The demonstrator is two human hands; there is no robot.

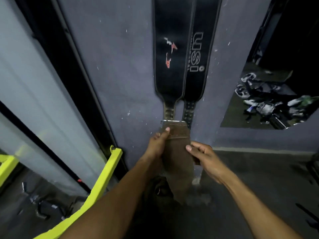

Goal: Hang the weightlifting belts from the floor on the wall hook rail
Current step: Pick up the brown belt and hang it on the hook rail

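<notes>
You held a brown weightlifting belt point(177, 152) upright in front of the grey wall point(117, 66), both hands clasped on it near its upper end. Your left hand point(158, 145) gripped the belt's left edge, thumb laid across the front just below the metal buckle point(172, 121). Your right hand point(205, 157) pinched the right edge a little lower, thumb on the front face and fingers curled behind. The rest of the belt trailed down between your forearms toward the floor point(259, 178), its lower end blurred.

The buckle sat just at the narrow lower tips of two black belts that hung side by side on the wall above. The left black belt point(170, 49) bore a worn red and white mark; the right black belt point(198, 54), partly overlapped along its left edge by the other, carried the white lettering "usi". Their upper ends ran out of the top of the picture, so what they hung from could not be seen.

To your left stood a bright yellow frame point(103, 175) beside frosted glass panels point(43, 83) in black framing. To your right, a wall mirror point(269, 92) showed a jumble of gym gear.
</notes>
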